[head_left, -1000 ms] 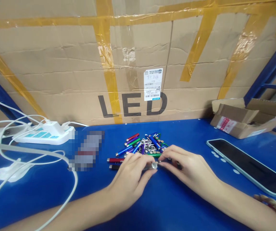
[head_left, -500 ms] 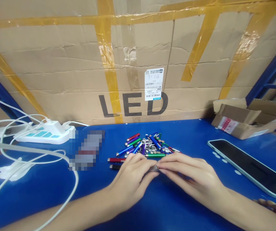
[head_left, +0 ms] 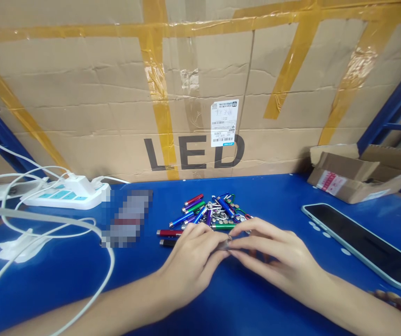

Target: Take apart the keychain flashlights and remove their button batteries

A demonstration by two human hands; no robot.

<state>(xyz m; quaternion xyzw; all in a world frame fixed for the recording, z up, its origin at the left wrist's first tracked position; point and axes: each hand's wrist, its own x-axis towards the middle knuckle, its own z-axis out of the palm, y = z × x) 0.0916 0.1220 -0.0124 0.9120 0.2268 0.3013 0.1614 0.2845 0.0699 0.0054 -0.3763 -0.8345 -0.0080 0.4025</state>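
Note:
Near the middle of the blue table, my left hand (head_left: 195, 256) is closed around a small silver-grey tube (head_left: 224, 244); most of it is hidden by the fingers. My right hand (head_left: 277, 252) meets the tube's exposed end with thumb and middle finger, while its index finger is lifted a little. Just beyond both hands lies a pile of small penlights in red, green, blue and purple, among them a green penlight (head_left: 223, 227) and a blue penlight (head_left: 182, 218). Small carabiner clips (head_left: 221, 212) and round button cells are mixed in. A red penlight (head_left: 169, 233) and a black penlight (head_left: 167, 242) stick out beside my left hand.
A phone (head_left: 364, 242) lies at the right, with white round bits by its edge. Behind it stands an open cardboard box (head_left: 347, 175). A power strip (head_left: 64, 196) and looping white cables (head_left: 107, 270) occupy the left. A large taped carton (head_left: 116, 102) walls off the back.
My right index finger has lifted from the tube's end, and the right fingers have spread slightly. The left hand keeps its hold in nearly the same place.

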